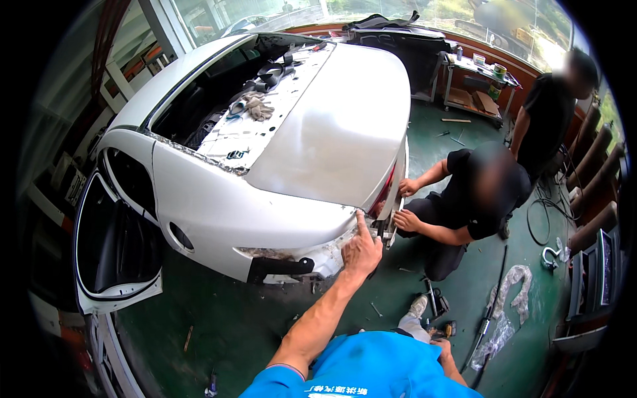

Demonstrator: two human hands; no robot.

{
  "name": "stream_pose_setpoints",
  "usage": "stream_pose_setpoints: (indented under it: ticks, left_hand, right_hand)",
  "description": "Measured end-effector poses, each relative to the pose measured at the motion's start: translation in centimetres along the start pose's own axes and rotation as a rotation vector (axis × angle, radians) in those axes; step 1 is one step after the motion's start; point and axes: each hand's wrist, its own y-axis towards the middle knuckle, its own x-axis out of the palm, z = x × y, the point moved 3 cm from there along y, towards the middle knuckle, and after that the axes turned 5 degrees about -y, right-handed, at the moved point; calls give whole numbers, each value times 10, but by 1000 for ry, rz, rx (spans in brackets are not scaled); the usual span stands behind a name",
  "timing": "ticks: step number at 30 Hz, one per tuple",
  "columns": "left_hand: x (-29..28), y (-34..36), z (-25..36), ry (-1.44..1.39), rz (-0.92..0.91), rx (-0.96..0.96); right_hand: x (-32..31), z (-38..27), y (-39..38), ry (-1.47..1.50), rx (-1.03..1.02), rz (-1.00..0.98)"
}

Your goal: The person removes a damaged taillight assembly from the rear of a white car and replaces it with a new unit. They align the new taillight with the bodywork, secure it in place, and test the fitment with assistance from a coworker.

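My left hand (pixel 362 251) reaches out to the rear corner of a silver-white car body (pixel 265 205). Its index finger is stretched out, with the tip at the trunk lid (pixel 345 119) seam; the other fingers are partly curled and hold nothing. A red tail light (pixel 383 196) sits just right of the fingertip. Below my hand the bumper area is bare, with a black bracket (pixel 279 267) on it. My right hand (pixel 442 345) is low beside my blue shirt, its fingers mostly hidden. Near it is a yellow-and-black power tool (pixel 451 328); whether I touch it cannot be told.
A crouching person (pixel 474 199) in black has both hands on the car's rear edge; another person (pixel 554 113) stands behind. Gloves (pixel 255 106) lie in the rear window opening. An opened door (pixel 119 245), wheeled cart (pixel 481 73), plastic wrap (pixel 497 341) and hose (pixel 541 212) stand or lie around.
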Motion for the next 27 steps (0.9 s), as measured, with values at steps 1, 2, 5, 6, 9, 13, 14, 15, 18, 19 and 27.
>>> stream_pose_setpoints:
  ticks: [1,2,5,6,9,13,14,15,18,19,27]
  left_hand:
    - [1,1,3,-17,-3,0]
    - [-1,2,1,-18,2,-11]
    - [-5,1,7,-30,-21,-19]
    - [-8,2,11,-37,-48,-53]
    - [-6,1,8,-55,-19,-23]
    - [-1,-1,-1,-74,44,-14]
    - [-2,0,0,-81,28,-25]
    - [-3,0,1,-86,12,-36]
    - [-6,-3,-6,-109,20,-60]
    - [-6,-1,-2,-129,26,-44]
    - [-8,-5,-5,-74,-5,-86]
  right_hand:
    - [-5,2,4,-67,-49,11]
    - [-6,-9,0,-35,-13,-2]
    - [-12,-35,-16,26,56,10]
    - [-10,-24,-8,39,53,9]
    - [-13,-25,-8,80,69,-8]
    - [-12,-24,-7,61,75,-33]
    - [-12,-19,-5,51,73,-35]
    - [-14,-14,-4,-10,41,-31]
    - [-10,-11,-4,-73,9,-57]
    - [-13,6,7,-102,-5,-36]
    - [-10,10,6,-109,-40,-59]
